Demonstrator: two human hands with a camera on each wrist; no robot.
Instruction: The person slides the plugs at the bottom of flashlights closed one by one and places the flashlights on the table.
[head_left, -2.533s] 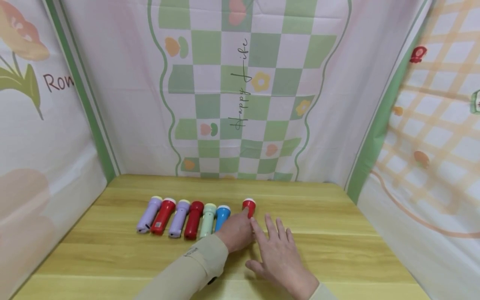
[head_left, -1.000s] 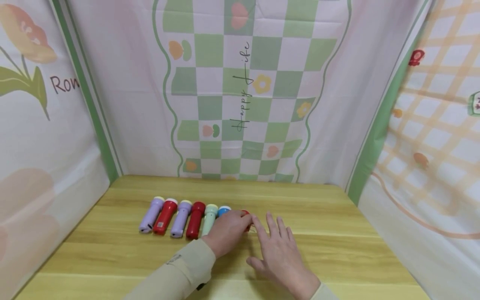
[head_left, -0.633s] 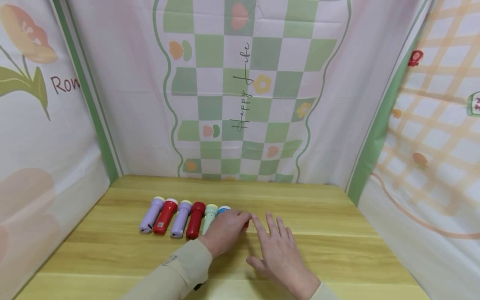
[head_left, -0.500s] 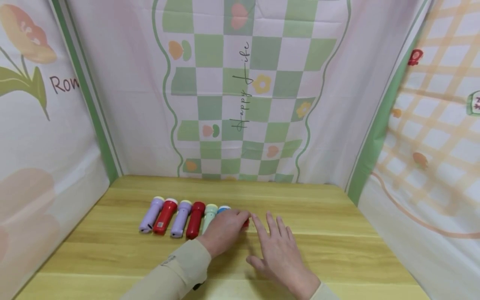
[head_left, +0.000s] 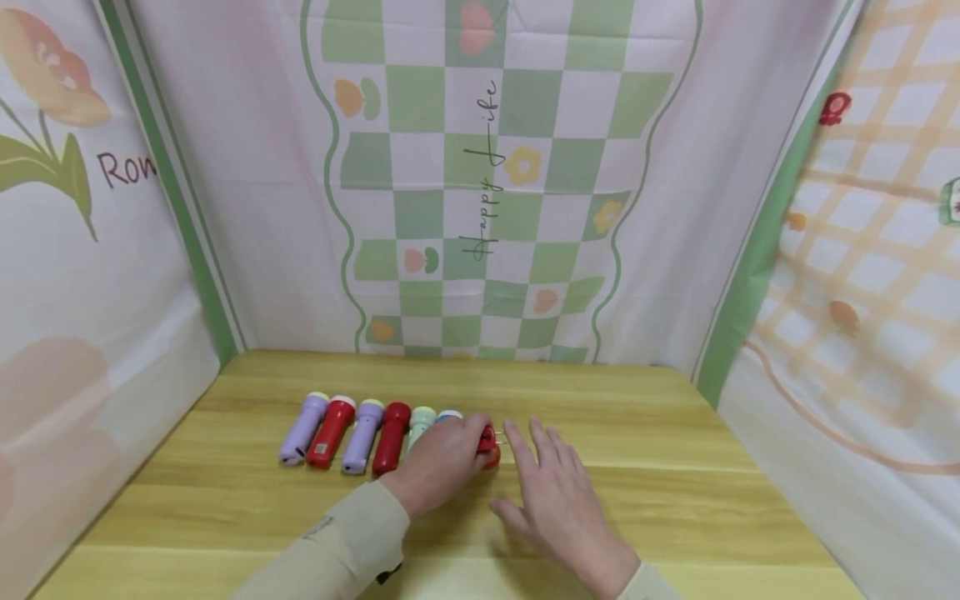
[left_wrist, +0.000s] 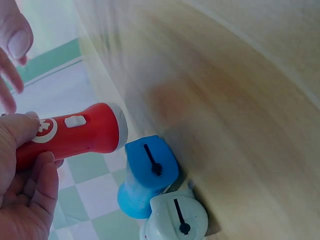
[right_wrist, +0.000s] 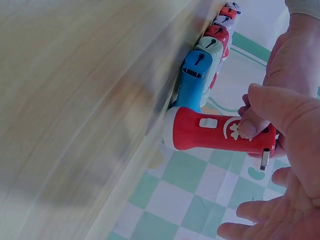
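Note:
My left hand [head_left: 441,462] grips a red flashlight [right_wrist: 192,132] with a white head, a white switch and a white printed mark. Both wrist views show its head pointing down at the tabletop; whether it touches I cannot tell. A metal plug prong [right_wrist: 265,159] sticks out near its tail end, towards my right hand. Just right of it, my right hand [head_left: 561,504] hovers with fingers spread and nothing in them. Left of the gripped one lies a blue flashlight [left_wrist: 151,162], mostly covered by my left hand in the head view. Beside that is a mint green flashlight [left_wrist: 177,215].
Further left in the row lie a dark red flashlight [head_left: 392,437], a purple one [head_left: 363,437], a red one [head_left: 330,433] and another purple one [head_left: 303,429]. The wooden table [head_left: 637,433] is bordered by printed cloth walls [head_left: 247,208] at the back and sides.
My left hand has drawn slightly left and tipped the red flashlight from pointing away to head down. Its prongs now show beside my fingers. The right hand stays almost where it was.

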